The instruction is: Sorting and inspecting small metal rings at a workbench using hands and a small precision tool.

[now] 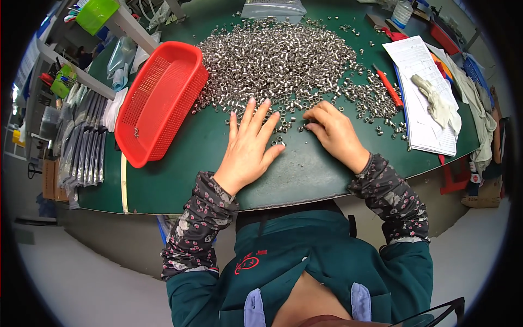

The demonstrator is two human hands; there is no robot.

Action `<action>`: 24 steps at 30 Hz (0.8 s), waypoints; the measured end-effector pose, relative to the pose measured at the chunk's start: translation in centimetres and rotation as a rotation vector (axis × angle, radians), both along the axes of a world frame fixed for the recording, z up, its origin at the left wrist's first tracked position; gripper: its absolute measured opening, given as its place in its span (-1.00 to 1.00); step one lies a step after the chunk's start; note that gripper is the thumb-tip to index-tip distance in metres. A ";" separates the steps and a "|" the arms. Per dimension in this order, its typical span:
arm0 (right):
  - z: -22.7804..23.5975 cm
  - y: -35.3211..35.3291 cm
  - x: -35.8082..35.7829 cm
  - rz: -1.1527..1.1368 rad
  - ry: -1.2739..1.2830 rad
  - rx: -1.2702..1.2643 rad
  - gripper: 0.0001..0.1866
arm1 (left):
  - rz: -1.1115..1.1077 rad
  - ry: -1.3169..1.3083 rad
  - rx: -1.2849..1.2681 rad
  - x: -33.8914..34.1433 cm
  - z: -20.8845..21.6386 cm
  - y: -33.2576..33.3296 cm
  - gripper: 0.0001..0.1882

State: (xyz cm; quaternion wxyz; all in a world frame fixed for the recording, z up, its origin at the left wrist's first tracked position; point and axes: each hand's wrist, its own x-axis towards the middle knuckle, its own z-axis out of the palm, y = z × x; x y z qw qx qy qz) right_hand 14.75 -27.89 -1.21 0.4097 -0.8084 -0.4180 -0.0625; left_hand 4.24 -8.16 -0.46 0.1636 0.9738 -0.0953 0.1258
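A large heap of small shiny metal rings (pixel 275 62) covers the far middle of the green table (pixel 174 182). My left hand (pixel 248 150) lies palm down at the heap's near edge. Its fingers are spread, and a few loose rings show between index finger and thumb. To its right, my right hand (pixel 339 135) is curled, thumb and fingertips drawn close together beside a few stray rings. Whatever might be between those fingertips is too small to make out.
Left of the heap stands a red perforated basket (pixel 182 117) with a few small pieces inside. On the right lie a red-handled tool (pixel 388 86), paper sheets (pixel 417 71) and a white glove (pixel 436 103). Wrapped dark packages (pixel 87 144) are stacked far left. A clear bag (pixel 274 10) rests behind the heap.
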 end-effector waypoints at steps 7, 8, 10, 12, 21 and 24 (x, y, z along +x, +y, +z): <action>-0.1 0.3 -0.2 0.012 -0.088 -0.116 -0.81 | 0.049 -0.079 -0.125 3.3 -0.7 -1.9 -0.80; 0.3 0.4 -0.6 0.014 -0.078 -0.117 -0.80 | 0.049 -0.079 -0.125 3.4 -0.9 -2.0 -0.80; 0.5 0.5 -0.8 0.032 -0.109 -0.128 -0.80 | 0.023 -0.106 -0.124 3.6 -1.5 -1.9 -0.82; 0.5 0.5 -0.9 0.034 -0.183 -0.151 -0.81 | 0.029 -0.120 -0.146 3.4 -1.4 -2.1 -0.85; -0.1 0.8 -0.6 0.012 -0.160 -0.110 -0.90 | -0.017 -0.157 -0.128 3.3 -1.2 -1.7 -0.92; -0.3 0.9 -0.4 -0.010 -0.199 -0.115 -0.91 | -0.023 -0.187 -0.110 3.5 -1.1 -1.8 -0.87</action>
